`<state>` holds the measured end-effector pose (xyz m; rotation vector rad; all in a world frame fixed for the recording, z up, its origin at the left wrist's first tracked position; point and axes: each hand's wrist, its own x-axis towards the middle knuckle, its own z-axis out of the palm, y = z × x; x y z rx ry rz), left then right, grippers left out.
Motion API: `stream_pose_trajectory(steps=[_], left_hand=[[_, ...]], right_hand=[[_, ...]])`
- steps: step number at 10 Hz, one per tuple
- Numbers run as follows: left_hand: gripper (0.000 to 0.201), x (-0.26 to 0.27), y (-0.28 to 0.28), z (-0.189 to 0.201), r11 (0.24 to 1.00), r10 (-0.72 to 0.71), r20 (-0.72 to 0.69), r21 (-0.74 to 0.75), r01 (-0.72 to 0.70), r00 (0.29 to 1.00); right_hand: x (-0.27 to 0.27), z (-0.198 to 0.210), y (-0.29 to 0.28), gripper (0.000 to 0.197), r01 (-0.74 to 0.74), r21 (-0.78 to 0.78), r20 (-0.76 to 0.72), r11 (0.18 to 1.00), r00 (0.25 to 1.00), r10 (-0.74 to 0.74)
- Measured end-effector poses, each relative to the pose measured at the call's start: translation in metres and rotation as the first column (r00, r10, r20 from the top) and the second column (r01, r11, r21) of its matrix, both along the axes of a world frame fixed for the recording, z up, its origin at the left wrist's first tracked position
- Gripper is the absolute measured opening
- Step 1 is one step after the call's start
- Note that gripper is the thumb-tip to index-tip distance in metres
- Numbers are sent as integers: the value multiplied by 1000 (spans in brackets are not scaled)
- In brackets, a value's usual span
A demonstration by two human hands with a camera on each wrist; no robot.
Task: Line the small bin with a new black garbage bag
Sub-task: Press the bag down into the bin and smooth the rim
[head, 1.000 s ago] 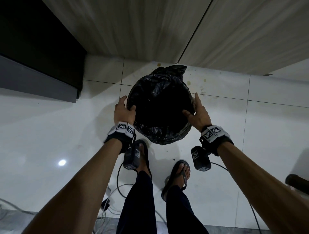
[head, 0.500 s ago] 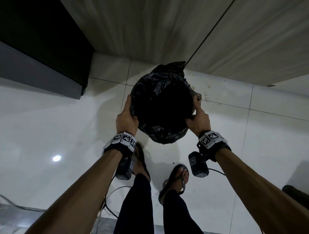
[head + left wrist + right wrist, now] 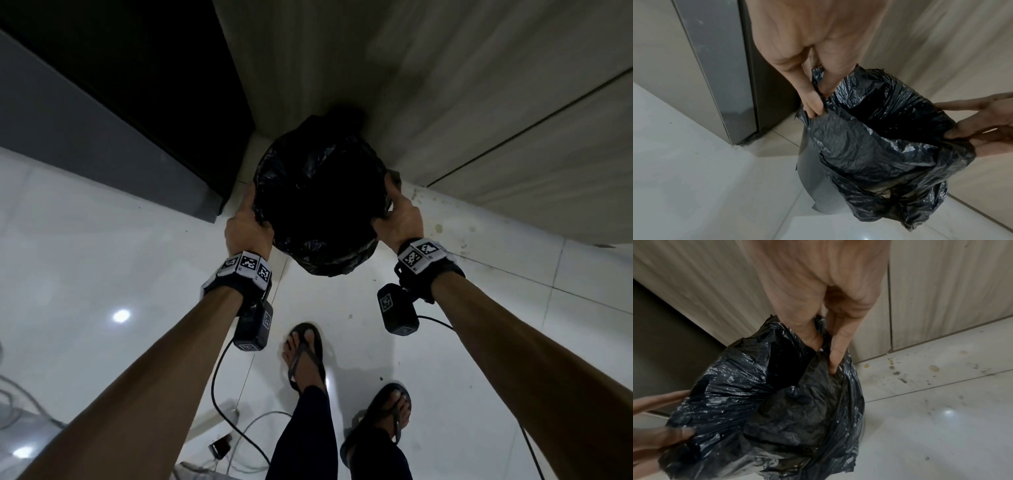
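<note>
Both hands have carried the small bin (image 3: pixel 813 186) off its spot on the open floor and closer to the corner where the pale wood-grain wall (image 3: pixel 445 85) meets the dark grey cabinet (image 3: pixel 102 137); whether it is lifted or resting on the white floor tiles (image 3: pixel 102 257) cannot be told. Lining looks nearly done: the black garbage bag (image 3: pixel 318 205) already sits inside the bin with its mouth open, and its crinkled edge is folded out over the rim, hanging down the near side. What seems left is setting the bin in place and perhaps smoothing the loose overhang. Left hand (image 3: pixel 247 226) pinches the bag's edge at the left rim between thumb and fingers (image 3: pixel 813 100); right hand (image 3: pixel 399 219) grips the plastic at the opposite rim the same way.
</note>
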<state>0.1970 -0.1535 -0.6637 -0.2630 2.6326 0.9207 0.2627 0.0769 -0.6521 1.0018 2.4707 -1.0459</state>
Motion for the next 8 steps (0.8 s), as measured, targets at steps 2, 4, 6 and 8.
stream_pose_trajectory(steps=[2, 4, 6, 8], left_hand=[[72, -45, -25, 0, 997, 62, -40, -43, -64, 997], [69, -74, -33, -5, 993, 93, -11, -76, -93, 996], [81, -74, -39, -6, 998, 54, 130, 28, -58, 990], [101, -48, -55, -8, 950, 36, 187, 299, -92, 982]], right_hand=[[-57, -1, -23, 76, -61, 17, -45, 998, 997, 61], [-102, -20, -37, 70, -145, 87, -58, 986, 987, 150], [-108, -29, -39, 61, -186, 45, -21, 982, 982, 187], [-78, -15, -37, 69, -211, -89, -113, 973, 973, 201]])
